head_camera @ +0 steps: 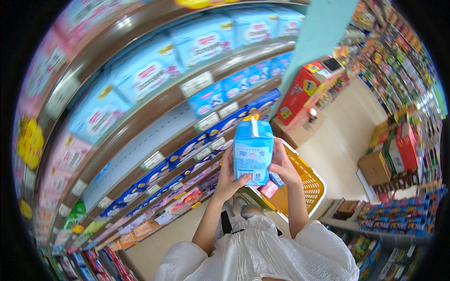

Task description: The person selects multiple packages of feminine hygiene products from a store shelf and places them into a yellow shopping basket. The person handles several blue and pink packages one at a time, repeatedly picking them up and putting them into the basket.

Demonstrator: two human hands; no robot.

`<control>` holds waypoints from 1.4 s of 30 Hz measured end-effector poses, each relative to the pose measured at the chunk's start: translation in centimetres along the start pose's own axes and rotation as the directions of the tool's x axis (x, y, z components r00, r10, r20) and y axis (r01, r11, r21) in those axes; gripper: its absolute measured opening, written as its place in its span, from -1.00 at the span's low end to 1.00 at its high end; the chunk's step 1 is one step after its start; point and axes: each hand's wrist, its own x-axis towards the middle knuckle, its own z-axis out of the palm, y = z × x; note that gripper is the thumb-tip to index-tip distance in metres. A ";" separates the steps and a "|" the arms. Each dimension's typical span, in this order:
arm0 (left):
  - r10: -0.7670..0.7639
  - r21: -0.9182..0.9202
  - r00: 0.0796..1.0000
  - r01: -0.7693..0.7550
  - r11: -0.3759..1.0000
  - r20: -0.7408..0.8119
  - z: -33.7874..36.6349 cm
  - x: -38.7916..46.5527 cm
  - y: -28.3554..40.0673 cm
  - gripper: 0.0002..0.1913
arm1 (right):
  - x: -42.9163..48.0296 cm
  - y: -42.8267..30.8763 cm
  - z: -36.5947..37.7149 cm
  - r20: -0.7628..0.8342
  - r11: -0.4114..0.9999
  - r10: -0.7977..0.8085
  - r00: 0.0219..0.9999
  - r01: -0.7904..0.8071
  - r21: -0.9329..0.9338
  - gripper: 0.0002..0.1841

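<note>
A light blue plastic-wrapped package (253, 151) with a printed back panel and a white strip on its top is held up between both hands at the centre. My left hand (228, 177) grips its left side, thumb across the lower front. Along the right edge, my right hand (283, 165) holds it with the thumb at the lower corner. Beneath my right forearm stands a yellow plastic shopping basket with a white rim (321, 189). A pink pack (269, 189) and a blue pack (277, 179) lie in it, partly hidden by the hands and the package.
Store shelves with light blue packs (144, 77) and dark blue packs (190, 151) curve along the left. Beyond the basket are a red carton (299, 91) and a cardboard box (299, 131). More boxes (374, 168) and stocked shelves line the right side of the tiled aisle (348, 105).
</note>
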 end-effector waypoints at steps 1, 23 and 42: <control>0.037 0.042 0.994 -0.033 0.999 -0.101 -0.8 -0.7 0.7 -0.14 | 1.1 0.6 1.1 0.044 1.000 -0.004 0.999 0.004 0.000 -0.05; 0.153 0.651 0.839 0.276 0.707 -0.523 -10.8 -3.6 13.7 -0.29 | 11.3 2.6 15.3 0.133 0.866 0.004 0.991 0.064 -0.497 -0.46; 0.432 0.688 0.774 0.006 0.726 -0.463 -15.2 2.2 13.4 -0.54 | 16.6 4.1 16.5 0.032 0.931 -0.131 0.991 0.135 -0.339 -0.67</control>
